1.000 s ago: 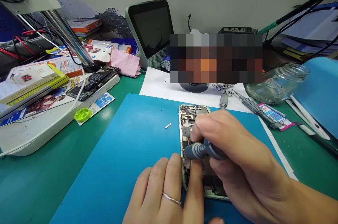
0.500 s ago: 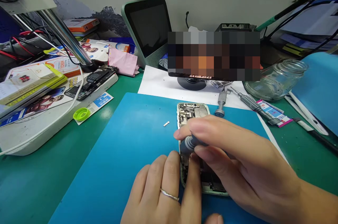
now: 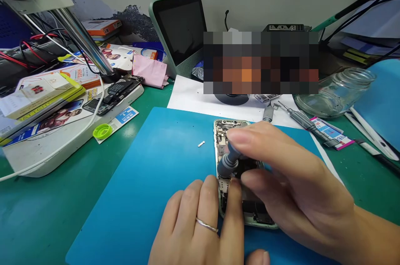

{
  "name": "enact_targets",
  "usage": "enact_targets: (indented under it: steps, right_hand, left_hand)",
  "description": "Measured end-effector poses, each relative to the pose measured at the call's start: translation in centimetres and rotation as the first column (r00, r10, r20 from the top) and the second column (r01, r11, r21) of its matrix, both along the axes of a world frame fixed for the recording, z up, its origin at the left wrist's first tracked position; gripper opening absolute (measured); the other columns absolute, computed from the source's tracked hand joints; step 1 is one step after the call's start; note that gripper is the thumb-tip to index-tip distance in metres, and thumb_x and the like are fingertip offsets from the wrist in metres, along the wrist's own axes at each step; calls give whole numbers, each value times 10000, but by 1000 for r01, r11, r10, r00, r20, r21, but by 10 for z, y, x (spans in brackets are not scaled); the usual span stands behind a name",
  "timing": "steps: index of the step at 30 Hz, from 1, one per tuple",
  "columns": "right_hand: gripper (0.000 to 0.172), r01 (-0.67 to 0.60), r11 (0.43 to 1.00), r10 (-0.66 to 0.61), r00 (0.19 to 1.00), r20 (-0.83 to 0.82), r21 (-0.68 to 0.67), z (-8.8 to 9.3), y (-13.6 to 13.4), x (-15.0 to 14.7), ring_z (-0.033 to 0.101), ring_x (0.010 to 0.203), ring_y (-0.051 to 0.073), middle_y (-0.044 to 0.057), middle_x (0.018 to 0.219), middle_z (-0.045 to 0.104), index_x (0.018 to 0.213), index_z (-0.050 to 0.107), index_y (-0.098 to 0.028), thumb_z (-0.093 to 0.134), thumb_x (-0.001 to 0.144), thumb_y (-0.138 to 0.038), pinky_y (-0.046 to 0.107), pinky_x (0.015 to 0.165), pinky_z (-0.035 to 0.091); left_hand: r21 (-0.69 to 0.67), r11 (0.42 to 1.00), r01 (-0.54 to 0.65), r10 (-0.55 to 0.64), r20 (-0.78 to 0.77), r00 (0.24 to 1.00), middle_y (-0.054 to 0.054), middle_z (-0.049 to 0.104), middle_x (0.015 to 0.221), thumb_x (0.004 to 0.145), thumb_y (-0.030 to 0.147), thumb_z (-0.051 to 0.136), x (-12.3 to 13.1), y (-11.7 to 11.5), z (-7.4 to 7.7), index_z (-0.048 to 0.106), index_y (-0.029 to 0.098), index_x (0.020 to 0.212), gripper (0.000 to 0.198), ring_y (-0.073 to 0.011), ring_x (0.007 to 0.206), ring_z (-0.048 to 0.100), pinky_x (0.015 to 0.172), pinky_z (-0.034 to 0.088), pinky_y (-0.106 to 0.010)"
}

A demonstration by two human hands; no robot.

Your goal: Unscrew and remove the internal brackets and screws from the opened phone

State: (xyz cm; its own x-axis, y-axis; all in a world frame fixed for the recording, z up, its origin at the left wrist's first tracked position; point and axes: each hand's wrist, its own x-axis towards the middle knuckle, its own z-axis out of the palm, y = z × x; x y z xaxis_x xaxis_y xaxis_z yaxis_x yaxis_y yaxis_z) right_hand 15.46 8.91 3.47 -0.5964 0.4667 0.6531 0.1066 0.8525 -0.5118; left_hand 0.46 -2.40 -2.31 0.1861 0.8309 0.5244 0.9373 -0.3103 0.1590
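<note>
An opened phone [image 3: 222, 148] lies on the blue mat, its inner boards and parts bare. My right hand [image 3: 300, 181] holds a small grey screwdriver [image 3: 229, 163], which leans over the phone's left side. One finger rests at the top of its handle, while the thumb is apart from the visible grip; the tip is hidden. My left hand [image 3: 196, 223], wearing a ring, lies with fingers stretched out, the index finger resting on the phone just below the screwdriver. A small metal plate [image 3: 201, 144] sits on the mat left of the phone.
Behind the blue mat [image 3: 134, 181] lie a second screwdriver [image 3: 268, 113] and a precision driver [image 3: 300, 119], near a glass jar [image 3: 334, 92]. To the left are a green cap [image 3: 102, 131], another opened phone [image 3: 114, 94] and boxes. A smart display [image 3: 181, 27] stands behind.
The screwdriver stands more upright, and my right thumb has come away from its grip. The whole view has shifted slightly. My left index finger stays on the phone.
</note>
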Motion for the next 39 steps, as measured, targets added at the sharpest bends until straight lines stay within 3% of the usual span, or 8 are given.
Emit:
enact_targets:
  steps: [7,14,19,21,24,27,33,39]
  right_hand:
    - [582,-4,1000,4,1000,-10,29,-2,0,0,740,945,205,9,959,733,1504,536,-305,576,992,-31,368,907,634]
    - [538,-38,999,38,999,-8,-4,-1,-2,1,747,1068,183,19,1141,762,1503,531,-286,561,1021,-49,337,973,621]
    - [434,30,997,-28,999,-32,69,-2,-1,-1,726,997,178,7,918,706,1430,590,-242,535,1045,-50,329,936,594]
    - [452,25,998,-23,999,-30,60,-4,0,-1,722,1032,176,16,964,718,1432,593,-243,558,1029,-42,318,951,593]
    - [556,-43,999,43,998,-39,7,-8,-1,-1,720,1099,173,42,1243,748,1507,539,-236,565,1001,-7,332,1000,589]
    - [645,-46,998,44,997,-59,-31,-12,-2,-1,727,1042,167,35,1366,728,1564,483,-261,579,986,8,339,928,602]
    - [673,20,1000,-20,999,-47,-12,-9,0,0,714,983,191,15,1351,744,1584,479,-322,639,993,-42,374,958,583]
    - [605,-99,993,102,994,-42,72,3,1,-5,754,1077,150,26,1157,763,1508,575,-367,465,1042,3,307,954,631]
  left_hand:
    - [-1,1000,-10,10,50,999,-122,622,1302,1153,493,222,3,-1,-2,604,213,1372,522,-321,1084,611,883,443,-514]
    - [10,1000,-19,19,60,998,-126,610,1289,1147,477,217,5,0,-1,605,215,1357,513,-326,1068,597,871,442,-514]
    - [18,999,-26,25,51,998,-133,600,1287,1142,476,230,4,0,-1,603,211,1363,509,-329,1069,600,871,443,-517]
    - [14,1000,-21,20,53,998,-125,604,1292,1143,479,231,4,0,-2,612,216,1354,509,-325,1066,601,873,439,-515]
    - [11,1000,-6,5,61,998,-113,613,1284,1142,488,242,3,1,-2,628,218,1328,507,-315,1047,604,870,439,-506]
    - [14,1000,-3,3,45,999,-115,610,1288,1140,494,249,2,1,-1,630,215,1324,507,-316,1051,604,871,438,-501]
    - [3,1000,23,-23,7,1000,-115,615,1243,1142,498,262,-1,0,0,642,206,1307,507,-307,1051,608,878,444,-484]
    - [14,999,-37,35,83,996,-93,613,1210,1141,467,215,5,2,1,644,236,1270,504,-287,974,581,813,416,-478]
